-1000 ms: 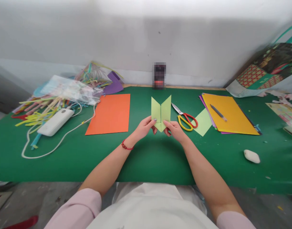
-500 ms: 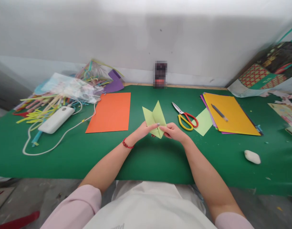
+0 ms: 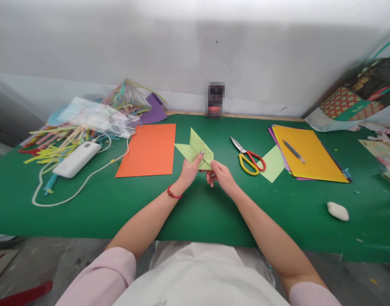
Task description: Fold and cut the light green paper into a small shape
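Pinched folded green paper (image 3: 198, 144) in left fingers (image 3: 198, 159) and right fingers (image 3: 215, 165), with long axis slanting forward-left from both.

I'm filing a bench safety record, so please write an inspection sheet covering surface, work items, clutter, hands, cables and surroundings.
Surface: green table, bearing scissors, an orange sheet and a pen on yellow paper.
Job's things: folded green paper, two points spread toward the left.
Clutter: colourful strips and a plastic bag heaped at left.
Hands: left hand and right hand both grip the folded green paper.
Cables: white cable looped at left.
Surroundings: pale wall behind.
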A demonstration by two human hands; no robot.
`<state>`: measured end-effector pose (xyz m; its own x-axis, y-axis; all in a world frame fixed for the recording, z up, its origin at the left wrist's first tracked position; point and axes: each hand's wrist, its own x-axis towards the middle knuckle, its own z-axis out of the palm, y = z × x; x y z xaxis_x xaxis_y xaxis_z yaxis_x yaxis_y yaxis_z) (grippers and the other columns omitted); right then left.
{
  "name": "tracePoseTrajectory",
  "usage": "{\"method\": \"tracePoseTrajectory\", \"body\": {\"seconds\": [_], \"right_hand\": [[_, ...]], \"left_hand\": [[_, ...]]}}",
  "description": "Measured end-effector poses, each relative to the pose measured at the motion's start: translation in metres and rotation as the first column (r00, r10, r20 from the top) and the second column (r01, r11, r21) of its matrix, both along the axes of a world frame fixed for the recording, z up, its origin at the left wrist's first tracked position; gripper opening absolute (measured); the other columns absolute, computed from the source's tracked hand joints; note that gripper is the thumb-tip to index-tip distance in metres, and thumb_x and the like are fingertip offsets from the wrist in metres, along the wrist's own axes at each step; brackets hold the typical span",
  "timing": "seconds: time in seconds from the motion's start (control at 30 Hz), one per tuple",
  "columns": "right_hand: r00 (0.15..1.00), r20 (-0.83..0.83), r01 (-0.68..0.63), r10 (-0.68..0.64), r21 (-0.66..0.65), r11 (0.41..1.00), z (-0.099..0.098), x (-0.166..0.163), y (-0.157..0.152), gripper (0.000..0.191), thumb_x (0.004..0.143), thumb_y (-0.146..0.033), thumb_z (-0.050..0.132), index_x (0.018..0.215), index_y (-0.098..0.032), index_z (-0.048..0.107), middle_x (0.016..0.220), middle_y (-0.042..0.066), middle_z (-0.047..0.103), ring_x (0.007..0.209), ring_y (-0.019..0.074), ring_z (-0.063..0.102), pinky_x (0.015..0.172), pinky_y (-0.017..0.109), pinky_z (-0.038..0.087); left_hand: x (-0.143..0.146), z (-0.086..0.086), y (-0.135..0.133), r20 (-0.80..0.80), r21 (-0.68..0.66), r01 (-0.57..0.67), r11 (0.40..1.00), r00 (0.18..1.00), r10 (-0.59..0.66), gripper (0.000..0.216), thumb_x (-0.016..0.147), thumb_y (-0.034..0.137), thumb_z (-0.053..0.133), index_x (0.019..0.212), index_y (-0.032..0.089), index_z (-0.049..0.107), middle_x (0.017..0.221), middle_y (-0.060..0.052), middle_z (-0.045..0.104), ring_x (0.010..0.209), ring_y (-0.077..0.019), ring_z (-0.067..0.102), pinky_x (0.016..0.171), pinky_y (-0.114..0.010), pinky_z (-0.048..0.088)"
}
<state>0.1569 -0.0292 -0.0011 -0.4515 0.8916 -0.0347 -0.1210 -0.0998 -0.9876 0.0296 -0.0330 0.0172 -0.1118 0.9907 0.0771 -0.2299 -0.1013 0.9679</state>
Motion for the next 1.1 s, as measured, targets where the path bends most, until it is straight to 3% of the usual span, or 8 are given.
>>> {"method": "tracePoseTrajectory", "body": {"seconds": [0.13, 0.3, 0.4, 0.73, 0.93, 1.1], "right_hand": [[0.999, -0.034, 0.033, -0.034, -0.023, 0.999, -0.004, -0.003, 0.0, 0.055, 0.067, -0.073, 0.056, 0.068, -0.019, 0.05, 0.047, -0.004, 0.052, 0.04, 0.0096, 0.05, 0.034, 0.02, 0.04], [0.996, -0.089, -0.039, 0.031, -0.085, 0.996, -0.007, -0.001, 0.003, 0.057, 0.067, -0.074, 0.056, 0.07, -0.018, 0.052, 0.048, -0.002, 0.055, 0.041, 0.0105, 0.053, 0.035, 0.021, 0.041], [0.993, -0.09, -0.087, 0.079, -0.091, 0.992, -0.006, 0.002, 0.004, 0.054, 0.066, -0.071, 0.061, 0.072, -0.017, 0.053, 0.05, -0.002, 0.057, 0.042, 0.01, 0.054, 0.038, 0.021, 0.041], [0.998, 0.053, -0.048, 0.042, 0.113, 0.992, 0.003, 0.008, 0.003, 0.05, 0.074, -0.068, 0.054, 0.068, -0.018, 0.052, 0.045, -0.003, 0.054, 0.038, 0.009, 0.047, 0.038, 0.022, 0.038], [0.986, 0.155, 0.022, -0.056, 0.212, 0.977, 0.004, 0.011, 0.005, 0.051, 0.078, -0.069, 0.047, 0.069, -0.018, 0.054, 0.045, -0.004, 0.051, 0.039, 0.0093, 0.046, 0.043, 0.024, 0.041], [0.972, 0.205, 0.057, -0.112, 0.256, 0.965, 0.002, 0.017, 0.008, 0.051, 0.079, -0.068, 0.047, 0.066, -0.019, 0.051, 0.047, -0.003, 0.053, 0.041, 0.0103, 0.048, 0.045, 0.025, 0.042]], "left_hand": [[0.006, -0.005, -0.001, 0.025, 0.01, -0.064, 0.998, 0.998, 0.063, 0.04, 0.071, 0.052, 0.068, 0.058, 0.017, 0.054, 0.046, 0.004, 0.05, 0.04, -0.0075, 0.046, 0.04, -0.021, 0.036], [0.007, -0.009, -0.001, 0.052, 0.005, -0.113, 0.994, 0.992, 0.113, 0.035, 0.069, 0.051, 0.071, 0.069, 0.017, 0.061, 0.06, 0.001, 0.061, 0.05, -0.0089, 0.053, 0.045, -0.02, 0.041], [0.007, -0.009, -0.001, 0.056, -0.016, -0.096, 0.995, 0.994, 0.096, 0.037, 0.067, 0.052, 0.071, 0.067, 0.017, 0.06, 0.057, 0.002, 0.059, 0.048, -0.0088, 0.052, 0.044, -0.021, 0.04], [0.005, -0.012, 0.002, 0.047, -0.041, -0.04, 0.998, 0.998, 0.042, 0.039, 0.07, 0.054, 0.069, 0.062, 0.017, 0.056, 0.049, 0.003, 0.052, 0.043, -0.0094, 0.048, 0.043, -0.024, 0.038], [0.002, -0.008, 0.003, 0.003, -0.009, -0.066, 0.998, 0.998, 0.066, 0.037, 0.07, 0.047, 0.072, 0.088, 0.015, 0.065, 0.086, -0.008, 0.07, 0.082, -0.0195, 0.066, 0.074, -0.03, 0.05], [-0.003, -0.009, 0.009, 0.128, -0.042, -0.027, 0.999, 0.991, 0.032, 0.045, 0.065, 0.047, 0.076, 0.091, 0.013, 0.065, 0.095, -0.012, 0.07, 0.091, -0.0241, 0.066, 0.079, -0.034, 0.051]]}}
